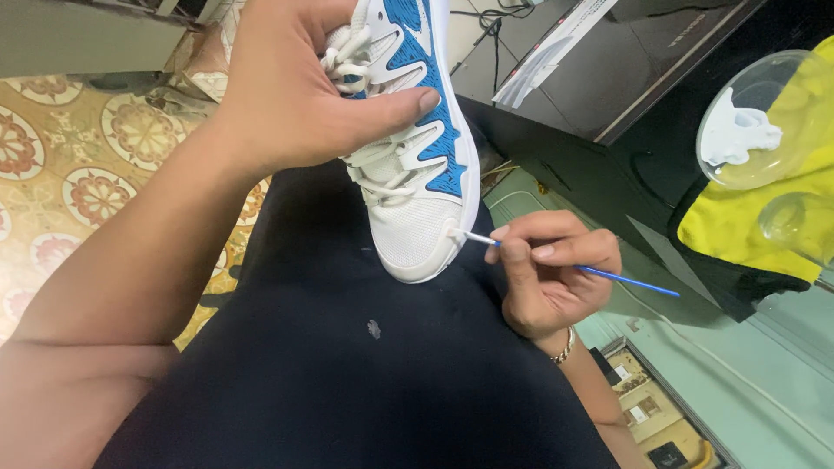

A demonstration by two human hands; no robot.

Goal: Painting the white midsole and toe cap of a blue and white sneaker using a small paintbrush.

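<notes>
My left hand (300,82) grips a white and blue sneaker (415,187) across its laces, the thumb pressed on the blue side panel. The shoe points toe-down over my dark-clothed lap (347,365). In my right hand (547,278) I pinch a thin blue-handled brush (608,275) between thumb and fingers. Its white-coated tip (453,234) touches the edge of the shoe's toe, on the right side near the sole. A bead bracelet sits on my right wrist.
A clear glass bowl (764,122) holding white paint rests on a yellow cloth (747,226) at the right, with a second clear dish (799,227) below it. A dark desk (608,95) lies behind the shoe. Patterned floor tiles (78,174) show at the left.
</notes>
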